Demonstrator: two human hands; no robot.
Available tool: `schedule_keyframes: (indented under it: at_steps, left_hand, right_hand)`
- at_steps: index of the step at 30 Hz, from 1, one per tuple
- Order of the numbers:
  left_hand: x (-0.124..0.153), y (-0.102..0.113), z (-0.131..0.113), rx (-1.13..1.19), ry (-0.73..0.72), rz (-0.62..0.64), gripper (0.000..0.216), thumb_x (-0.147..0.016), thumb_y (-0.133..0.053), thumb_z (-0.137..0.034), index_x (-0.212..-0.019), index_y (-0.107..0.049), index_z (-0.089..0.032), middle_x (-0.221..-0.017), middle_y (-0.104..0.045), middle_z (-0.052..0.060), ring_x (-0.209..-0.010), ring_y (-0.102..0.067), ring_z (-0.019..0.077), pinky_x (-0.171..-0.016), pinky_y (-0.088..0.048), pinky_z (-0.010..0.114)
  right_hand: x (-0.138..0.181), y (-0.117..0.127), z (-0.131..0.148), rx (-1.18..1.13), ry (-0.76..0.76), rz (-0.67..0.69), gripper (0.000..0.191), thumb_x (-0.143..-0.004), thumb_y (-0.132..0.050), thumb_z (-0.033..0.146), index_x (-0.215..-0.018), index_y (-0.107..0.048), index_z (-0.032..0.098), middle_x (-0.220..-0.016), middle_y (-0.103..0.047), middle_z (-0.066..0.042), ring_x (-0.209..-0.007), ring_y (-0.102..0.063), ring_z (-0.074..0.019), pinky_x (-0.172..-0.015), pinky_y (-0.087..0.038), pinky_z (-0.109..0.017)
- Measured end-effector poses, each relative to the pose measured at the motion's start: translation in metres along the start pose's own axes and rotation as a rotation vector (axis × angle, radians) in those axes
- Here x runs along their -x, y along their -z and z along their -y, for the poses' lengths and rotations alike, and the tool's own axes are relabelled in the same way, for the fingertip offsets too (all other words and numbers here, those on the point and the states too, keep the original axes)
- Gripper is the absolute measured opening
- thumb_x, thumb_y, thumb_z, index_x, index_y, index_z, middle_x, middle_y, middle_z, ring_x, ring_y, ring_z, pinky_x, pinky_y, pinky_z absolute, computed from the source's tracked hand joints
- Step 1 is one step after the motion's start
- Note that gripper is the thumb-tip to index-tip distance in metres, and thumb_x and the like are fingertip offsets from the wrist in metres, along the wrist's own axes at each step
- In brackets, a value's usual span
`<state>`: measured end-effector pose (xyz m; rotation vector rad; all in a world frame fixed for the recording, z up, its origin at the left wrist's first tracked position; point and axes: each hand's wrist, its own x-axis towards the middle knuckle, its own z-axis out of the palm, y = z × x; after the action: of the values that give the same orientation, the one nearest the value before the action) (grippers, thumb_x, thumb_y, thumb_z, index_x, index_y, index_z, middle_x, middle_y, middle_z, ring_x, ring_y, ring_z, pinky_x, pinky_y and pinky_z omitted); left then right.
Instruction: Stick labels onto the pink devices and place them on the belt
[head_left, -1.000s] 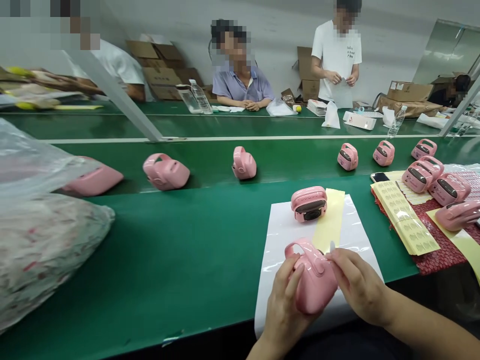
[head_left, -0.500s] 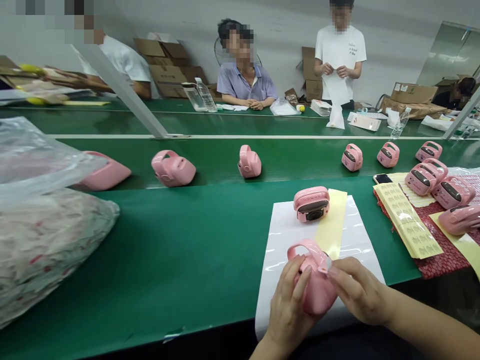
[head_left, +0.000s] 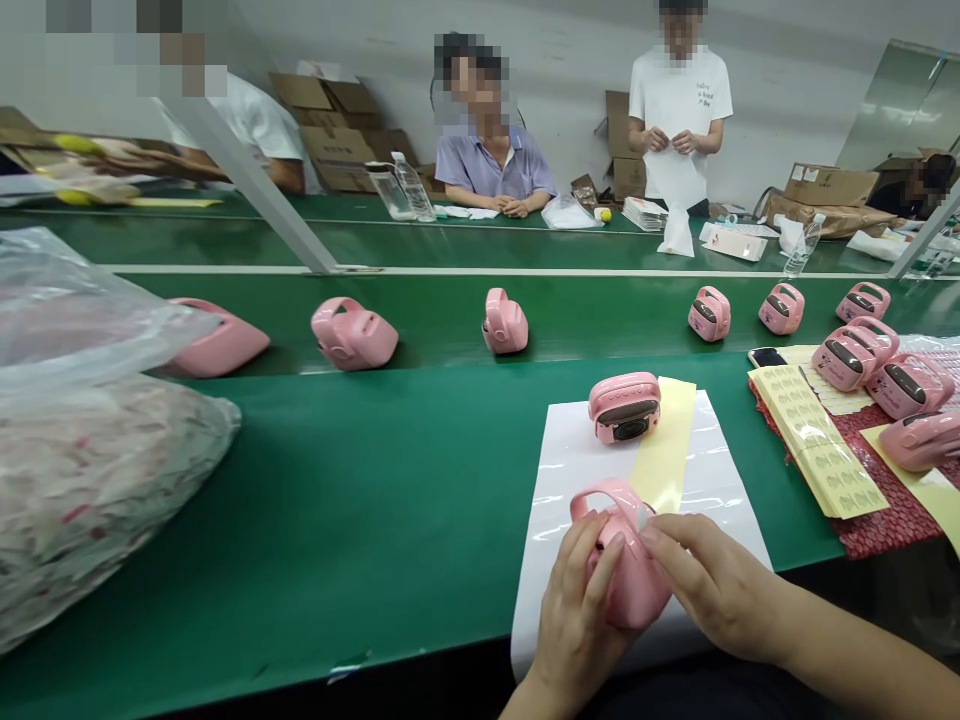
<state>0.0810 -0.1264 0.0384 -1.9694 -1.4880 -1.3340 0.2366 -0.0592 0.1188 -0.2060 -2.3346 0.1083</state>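
Note:
My left hand (head_left: 581, 600) is wrapped round a pink portable speaker (head_left: 637, 585) with a loop handle, holding it tilted over the white sheet (head_left: 559, 480). The fingers of my right hand (head_left: 712, 580) are pinched together at the base of the handle. A small whitish piece (head_left: 642, 518), perhaps a sticker, shows at those fingertips; its exact kind is unclear. Just beyond the hands, a second pink speaker (head_left: 625, 408) stands on the sheet beside a pale yellow strip (head_left: 666, 450).
Several pink speakers (head_left: 506, 322) stand along the green belt (head_left: 427, 320). On the right, sticker sheets (head_left: 817, 440) and more speakers (head_left: 855, 355) lie on red bubble wrap (head_left: 885, 520). A full plastic bag (head_left: 97, 480) occupies the left. Co-workers (head_left: 495, 165) are across the table.
My right fingertips have moved slightly left, closer against the handle base, with the whitish piece. The left hand keeps its hold on the speaker.

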Motion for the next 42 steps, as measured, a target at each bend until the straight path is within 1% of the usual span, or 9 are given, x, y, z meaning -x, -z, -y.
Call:
schedule_keyframes:
  at_steps: [4,8,16,20,23,27,33,38,42]
  left_hand:
    - [-0.002,0.001,-0.002,-0.003,0.007,-0.007,0.073,-0.074,-0.062,-0.021,-0.138,-0.027,-0.02,-0.119,-0.049,0.017,-0.114,-0.048,0.031,-0.089,-0.048,0.046]
    - [-0.006,0.002,-0.005,-0.033,0.005,-0.032,0.07,-0.077,-0.058,-0.019,-0.139,-0.025,-0.019,-0.116,-0.05,0.017,-0.111,-0.05,0.0287,-0.085,-0.051,0.046]
    - [-0.006,0.004,-0.005,-0.065,-0.018,-0.01,0.072,-0.076,-0.057,-0.014,-0.139,-0.022,-0.015,-0.115,-0.048,0.018,-0.113,-0.048,0.0291,-0.086,-0.05,0.046]
    - [-0.006,0.004,-0.005,-0.051,-0.025,-0.015,0.072,-0.077,-0.057,-0.015,-0.139,-0.022,-0.015,-0.116,-0.047,0.019,-0.114,-0.047,0.0296,-0.086,-0.05,0.047]
    - [-0.005,0.003,-0.004,-0.045,-0.022,-0.025,0.07,-0.077,-0.058,-0.017,-0.139,-0.024,-0.015,-0.116,-0.048,0.018,-0.114,-0.047,0.0297,-0.087,-0.05,0.047]
    - [-0.002,0.001,-0.004,-0.009,-0.013,-0.044,0.07,-0.077,-0.06,-0.019,-0.138,-0.026,-0.014,-0.116,-0.048,0.019,-0.112,-0.049,0.0299,-0.085,-0.051,0.046]
    - [0.001,0.0,-0.008,0.061,0.057,-0.096,0.071,-0.076,-0.063,-0.023,-0.137,-0.027,-0.015,-0.12,-0.048,0.019,-0.111,-0.05,0.0301,-0.082,-0.052,0.045]
    - [0.001,0.001,-0.007,0.094,0.031,-0.105,0.072,-0.076,-0.064,-0.023,-0.137,-0.027,-0.015,-0.122,-0.046,0.019,-0.113,-0.049,0.0296,-0.084,-0.052,0.045]
    - [0.001,0.002,-0.005,0.108,0.01,-0.1,0.073,-0.075,-0.064,-0.02,-0.137,-0.026,-0.015,-0.125,-0.046,0.019,-0.114,-0.049,0.0299,-0.084,-0.052,0.044]
  right_hand:
    - [0.006,-0.009,-0.005,-0.05,-0.013,-0.039,0.062,-0.089,-0.039,0.006,-0.143,-0.011,0.013,-0.104,-0.06,-0.014,-0.095,-0.059,-0.0195,-0.078,-0.054,-0.031]
    - [0.013,-0.013,-0.008,-0.056,-0.028,-0.117,0.063,-0.087,-0.043,0.005,-0.143,-0.015,0.012,-0.101,-0.06,-0.013,-0.09,-0.058,-0.0186,-0.076,-0.055,-0.03]
    - [0.002,-0.003,0.003,0.034,0.021,-0.059,0.063,-0.087,-0.035,0.001,-0.144,-0.01,0.008,-0.098,-0.061,-0.015,-0.09,-0.058,-0.0202,-0.074,-0.055,-0.031]
    - [0.003,-0.005,0.004,0.047,0.014,-0.04,0.063,-0.087,-0.035,0.001,-0.143,-0.008,0.007,-0.1,-0.062,-0.016,-0.09,-0.059,-0.0207,-0.073,-0.055,-0.031]
    - [0.007,-0.008,0.001,0.032,0.035,-0.054,0.063,-0.087,-0.037,0.001,-0.143,-0.009,0.005,-0.102,-0.062,-0.017,-0.091,-0.06,-0.021,-0.07,-0.055,-0.031]
    - [0.013,-0.015,-0.006,-0.056,0.08,-0.106,0.064,-0.085,-0.043,0.0,-0.142,-0.015,0.006,-0.103,-0.062,-0.017,-0.095,-0.06,-0.0202,-0.071,-0.055,-0.03]
    - [0.026,-0.023,-0.009,-0.083,0.035,-0.309,0.069,-0.079,-0.053,-0.003,-0.139,-0.022,0.011,-0.093,-0.064,-0.01,-0.088,-0.062,-0.0183,-0.071,-0.057,-0.029]
    - [0.026,-0.021,-0.007,-0.063,0.113,-0.27,0.062,-0.079,-0.051,-0.005,-0.136,-0.028,0.006,-0.098,-0.062,-0.013,-0.09,-0.06,-0.0201,-0.071,-0.057,-0.031]
    - [0.022,-0.019,-0.007,-0.098,0.129,-0.242,0.055,-0.082,-0.05,-0.001,-0.133,-0.031,0.005,-0.098,-0.062,-0.013,-0.091,-0.06,-0.0197,-0.075,-0.057,-0.03]
